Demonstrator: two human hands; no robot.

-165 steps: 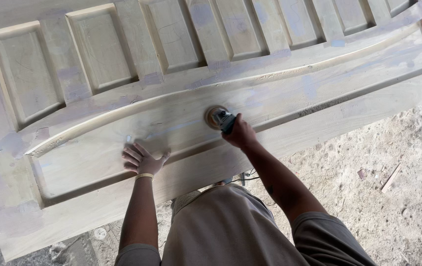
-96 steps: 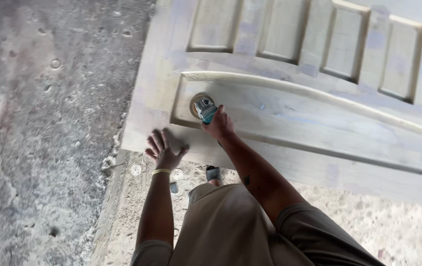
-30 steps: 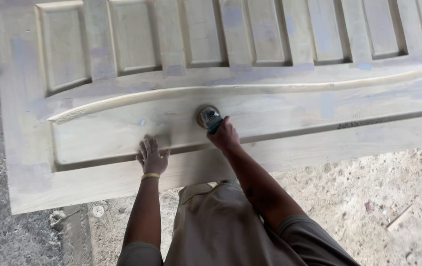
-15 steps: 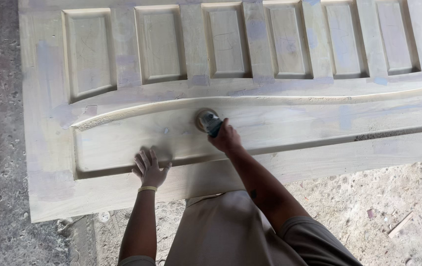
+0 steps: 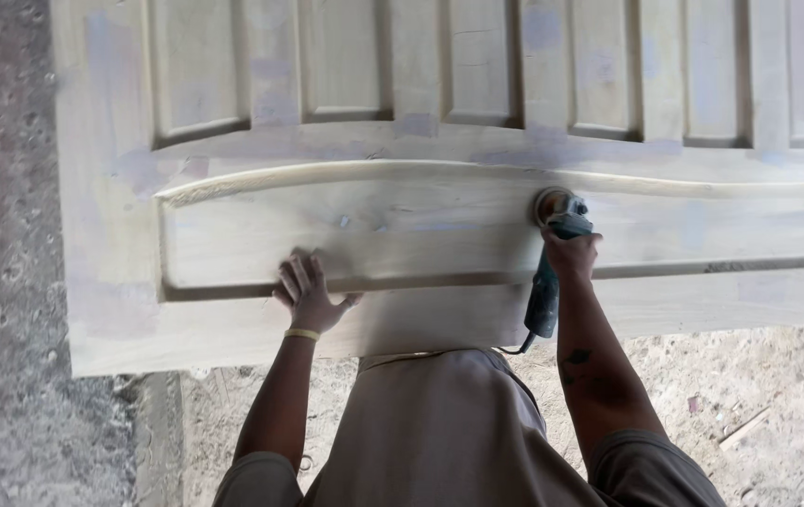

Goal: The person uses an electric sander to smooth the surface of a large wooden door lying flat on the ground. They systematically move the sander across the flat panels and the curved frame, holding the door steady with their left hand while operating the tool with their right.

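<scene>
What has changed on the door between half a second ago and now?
The sander in the right hand has slid right along the curved edge of the long panel, away from the left hand. The left hand stays flat near the panel's lower edge. The door lies as before.

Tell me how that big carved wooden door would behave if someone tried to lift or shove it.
The door is probably heavy: thick framed panels, spanning the whole view. Likely stiff, since the left hand presses flat on it without visible sag. Its dusty, sanded surface may feel slippery to grip.
</scene>
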